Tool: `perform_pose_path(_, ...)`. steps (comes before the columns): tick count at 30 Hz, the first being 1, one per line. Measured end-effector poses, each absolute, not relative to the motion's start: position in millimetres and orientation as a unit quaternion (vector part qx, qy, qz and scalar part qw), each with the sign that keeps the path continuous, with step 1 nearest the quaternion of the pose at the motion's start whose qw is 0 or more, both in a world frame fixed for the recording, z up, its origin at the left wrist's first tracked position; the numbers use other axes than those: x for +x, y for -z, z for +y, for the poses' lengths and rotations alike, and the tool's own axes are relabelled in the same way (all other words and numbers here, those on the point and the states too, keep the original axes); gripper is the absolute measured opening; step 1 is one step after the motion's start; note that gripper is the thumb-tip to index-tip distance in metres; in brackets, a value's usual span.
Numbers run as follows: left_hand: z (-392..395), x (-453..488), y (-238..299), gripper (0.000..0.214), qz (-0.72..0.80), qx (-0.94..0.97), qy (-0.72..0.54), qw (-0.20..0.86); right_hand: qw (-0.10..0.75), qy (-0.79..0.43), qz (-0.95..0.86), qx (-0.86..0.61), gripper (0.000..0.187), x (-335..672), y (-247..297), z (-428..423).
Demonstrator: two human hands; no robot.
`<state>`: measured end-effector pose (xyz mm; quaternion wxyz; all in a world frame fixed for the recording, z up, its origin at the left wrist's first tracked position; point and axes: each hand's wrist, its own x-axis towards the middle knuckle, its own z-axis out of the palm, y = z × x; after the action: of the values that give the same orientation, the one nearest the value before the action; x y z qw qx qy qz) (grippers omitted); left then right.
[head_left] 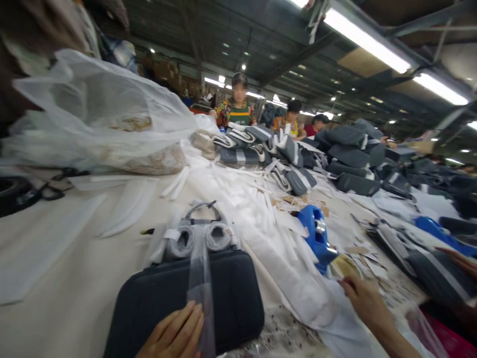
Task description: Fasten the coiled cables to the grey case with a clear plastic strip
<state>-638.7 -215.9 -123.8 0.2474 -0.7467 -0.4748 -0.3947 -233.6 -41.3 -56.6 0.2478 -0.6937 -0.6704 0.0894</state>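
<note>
A dark grey zipped case lies flat on the table in front of me, with rolled grey straps wrapped in paper at its far edge. My left hand rests flat on the case's near side, fingers stretched out, beside a strip of clear tape running over the case. My right hand reaches out to the right toward a blue tape dispenser, its fingers curled at a yellowish roll of tape. Whether they grip it is unclear.
White paper strips cover the table's middle. Grey bags are piled at the back, dark ones further right. A big clear plastic bag fills the left. Three people stand at the far side.
</note>
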Motion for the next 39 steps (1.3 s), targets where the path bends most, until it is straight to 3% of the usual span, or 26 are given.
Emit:
perform_pose_path(3,-225,-635,103,0.025,-0.515,-0.769,0.324,0.195,0.196,-0.037,-0.776,-0.599,0.026,-246,48,-52)
perform_pose_path(7,-232,-637,96,0.028,-0.53,-0.781,0.285,0.167,0.217,0.044,-0.926,-0.307,0.019,-316,7,-81)
perform_pose_path(9,-233,-637,98,0.028,-0.531,-0.783,0.281,0.161,0.147,-0.027,-0.969,-0.198,0.022,-366,-20,-99)
perform_pose_path(12,-233,-637,101,0.029,-0.531,-0.786,0.275,0.159,-0.059,-0.148,-0.981,-0.106,0.026,-435,-43,-113)
perform_pose_path(14,-233,-636,103,0.031,-0.533,-0.786,0.267,0.163,-0.136,-0.155,-0.977,-0.062,0.02,-470,-44,-110)
perform_pose_path(17,-233,-637,104,0.031,-0.533,-0.79,0.257,0.162,-0.176,-0.086,-0.98,-0.015,0.011,-506,-31,-93)
perform_pose_path(23,-232,-639,108,0.025,-0.522,-0.793,0.264,0.172,-0.16,0.007,-0.987,0.022,0.016,-538,-13,-74)
perform_pose_path(29,-229,-639,112,0.022,-0.518,-0.79,0.273,0.181,-0.179,-0.017,-0.984,-0.018,0.01,-555,-8,-65)
perform_pose_path(30,-228,-639,112,0.022,-0.519,-0.788,0.275,0.183,-0.17,-0.025,-0.984,-0.052,0.007,-556,-7,-62)
perform_pose_path(34,-227,-638,112,0.024,-0.521,-0.781,0.285,0.191,-0.104,-0.031,-0.983,-0.149,0.032,-547,1,-56)
perform_pose_path(39,-228,-637,108,0.024,-0.524,-0.781,0.277,0.2,0.006,-0.015,-0.983,-0.183,0.009,-520,22,-73)
